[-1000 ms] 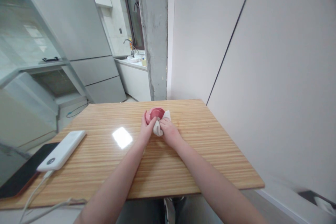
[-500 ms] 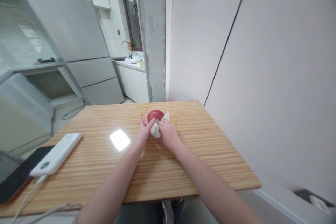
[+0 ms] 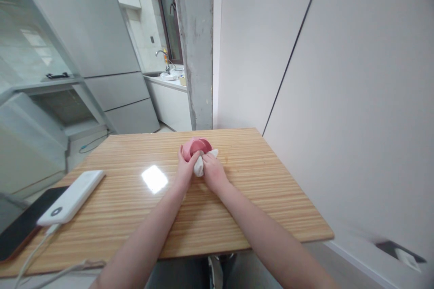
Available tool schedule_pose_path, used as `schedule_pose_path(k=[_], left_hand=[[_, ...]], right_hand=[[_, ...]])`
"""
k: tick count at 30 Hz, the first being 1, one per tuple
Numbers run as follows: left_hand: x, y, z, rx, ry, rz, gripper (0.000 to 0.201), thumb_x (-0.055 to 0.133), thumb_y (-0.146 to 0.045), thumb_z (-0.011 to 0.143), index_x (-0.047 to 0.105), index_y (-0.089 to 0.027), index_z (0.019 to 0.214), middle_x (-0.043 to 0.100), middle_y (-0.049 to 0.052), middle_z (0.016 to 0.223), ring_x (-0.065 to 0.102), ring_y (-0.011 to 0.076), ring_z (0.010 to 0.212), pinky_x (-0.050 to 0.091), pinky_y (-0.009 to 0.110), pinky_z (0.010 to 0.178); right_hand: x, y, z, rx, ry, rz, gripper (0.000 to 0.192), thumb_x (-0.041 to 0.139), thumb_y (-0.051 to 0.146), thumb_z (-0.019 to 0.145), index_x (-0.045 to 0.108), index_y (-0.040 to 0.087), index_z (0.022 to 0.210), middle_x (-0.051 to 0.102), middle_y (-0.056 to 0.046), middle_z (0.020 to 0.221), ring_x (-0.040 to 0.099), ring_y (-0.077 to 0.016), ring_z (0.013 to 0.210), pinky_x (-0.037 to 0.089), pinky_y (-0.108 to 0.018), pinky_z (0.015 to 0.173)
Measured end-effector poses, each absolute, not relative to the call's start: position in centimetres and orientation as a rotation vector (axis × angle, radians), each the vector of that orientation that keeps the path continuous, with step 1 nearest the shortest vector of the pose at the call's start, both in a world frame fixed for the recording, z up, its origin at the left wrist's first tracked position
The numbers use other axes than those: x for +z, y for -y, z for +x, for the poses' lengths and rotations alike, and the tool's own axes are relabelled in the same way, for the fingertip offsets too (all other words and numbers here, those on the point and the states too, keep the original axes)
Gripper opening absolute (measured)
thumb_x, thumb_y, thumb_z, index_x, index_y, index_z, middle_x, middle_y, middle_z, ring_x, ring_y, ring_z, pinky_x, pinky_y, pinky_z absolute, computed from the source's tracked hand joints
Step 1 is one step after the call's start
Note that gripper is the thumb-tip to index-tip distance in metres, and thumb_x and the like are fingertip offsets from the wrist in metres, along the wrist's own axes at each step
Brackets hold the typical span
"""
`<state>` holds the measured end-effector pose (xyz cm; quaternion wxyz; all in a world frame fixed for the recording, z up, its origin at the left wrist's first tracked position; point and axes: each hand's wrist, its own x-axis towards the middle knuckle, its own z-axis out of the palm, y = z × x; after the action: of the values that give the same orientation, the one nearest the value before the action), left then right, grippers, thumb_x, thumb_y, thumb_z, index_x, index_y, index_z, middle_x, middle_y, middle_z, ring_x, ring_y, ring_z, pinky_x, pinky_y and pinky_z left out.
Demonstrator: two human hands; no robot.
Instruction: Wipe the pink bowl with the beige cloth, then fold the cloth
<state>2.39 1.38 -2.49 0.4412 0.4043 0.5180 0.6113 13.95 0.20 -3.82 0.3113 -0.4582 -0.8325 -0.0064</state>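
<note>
Head view: the left hand (image 3: 185, 168) cups a small pink bowl (image 3: 191, 148) tilted on the wooden surface (image 3: 257, 189), fingers curled around it to steady it, while the right hand (image 3: 210, 172) pinches a white cloth (image 3: 199, 167) against its rim.

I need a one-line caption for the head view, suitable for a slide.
Left hand steadies a small pink bowl on a wooden table while right hand presses a white cloth against it.
</note>
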Motion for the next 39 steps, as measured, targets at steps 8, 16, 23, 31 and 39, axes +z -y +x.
schedule_pose_path(k=[8, 16, 23, 31, 39], left_hand=[[-0.7, -1.5, 0.4, 1.413, -1.491, 1.353, 0.037, 0.068, -0.027, 0.065, 0.06, -0.014, 0.099, 0.065, 0.008, 0.094, 0.06, 0.024, 0.097, 0.046, 0.035, 0.089], [-0.7, -1.0, 1.4, 1.396, -1.329, 1.135, 0.069, 0.07, -0.041, 0.068, 0.045, -0.018, 0.127, 0.061, 0.014, 0.112, 0.063, 0.0225, 0.089, 0.052, 0.034, 0.075], [-1.3, -1.6, 0.9, 1.48, -1.291, 1.231, 0.049, 0.069, -0.031, 0.068, 0.054, -0.017, 0.112, 0.064, 0.007, 0.099, 0.062, 0.0175, 0.086, 0.051, 0.028, 0.074], [-1.9, -2.4, 0.7, 1.447, -1.364, 1.016, 0.082, 0.071, -0.04, 0.068, 0.032, -0.018, 0.138, 0.064, 0.01, 0.096, 0.063, 0.0148, 0.068, 0.051, 0.027, 0.063], [-2.6, -2.4, 1.4, 1.516, -1.318, 1.08, 0.052, 0.063, -0.027, 0.073, 0.045, -0.017, 0.121, 0.06, 0.011, 0.115, 0.06, 0.0204, 0.101, 0.049, 0.033, 0.087]], right_hand=[[-2.9, -0.7, 15.6, 0.005, 2.329, -1.05, 0.009, 0.059, 0.016, 0.081, 0.062, 0.017, 0.089, 0.06, -0.007, 0.095, 0.049, -0.0194, 0.096, 0.043, -0.03, 0.081], [-2.6, -0.2, 15.6, -0.094, 2.341, -1.089, 0.014, 0.05, 0.016, 0.088, 0.064, 0.018, 0.091, 0.062, -0.007, 0.092, 0.048, -0.0208, 0.095, 0.042, -0.032, 0.076], [-3.2, -0.6, 15.0, -0.042, 2.253, -1.036, 0.015, 0.053, 0.013, 0.085, 0.063, 0.017, 0.095, 0.062, -0.008, 0.098, 0.048, -0.0203, 0.096, 0.041, -0.032, 0.08], [-2.9, -0.3, 14.9, -0.086, 2.259, -1.125, 0.012, 0.052, 0.018, 0.088, 0.063, 0.018, 0.091, 0.062, -0.007, 0.097, 0.048, -0.0212, 0.097, 0.039, -0.034, 0.078], [-3.4, -0.7, 14.9, -0.015, 2.26, -1.026, 0.015, 0.053, 0.013, 0.085, 0.063, 0.017, 0.095, 0.062, -0.007, 0.098, 0.047, -0.0202, 0.099, 0.039, -0.032, 0.082]])
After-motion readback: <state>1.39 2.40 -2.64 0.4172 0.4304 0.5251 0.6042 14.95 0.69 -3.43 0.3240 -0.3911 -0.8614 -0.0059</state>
